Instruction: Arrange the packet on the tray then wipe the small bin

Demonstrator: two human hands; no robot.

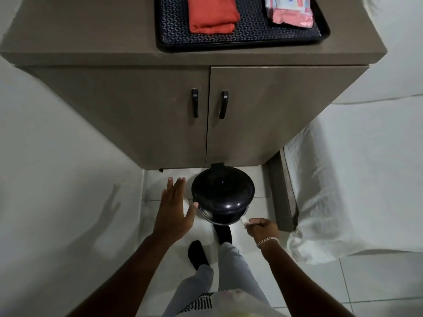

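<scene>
Folded orange cloth (211, 16) atop a brown two-door cabinet (160, 115), white bedding (357, 179) alongside.

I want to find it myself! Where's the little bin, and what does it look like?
Find the brown cabinet with two black handles. On the floor at its foot, between the person's hands, sits the small bin. It is the only round, shiny black thing down there, with a domed lid.

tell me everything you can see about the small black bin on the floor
The small round black bin has a glossy domed lid, shut, with a hinge tab at the back and a shiny metal band showing below the lid. It stands upright on the white tiled floor before the brown cabinet. The open left hand has its thumb at the rim; the right hand presses a white wipe to its side. A black-socked foot sits at its base.
</scene>
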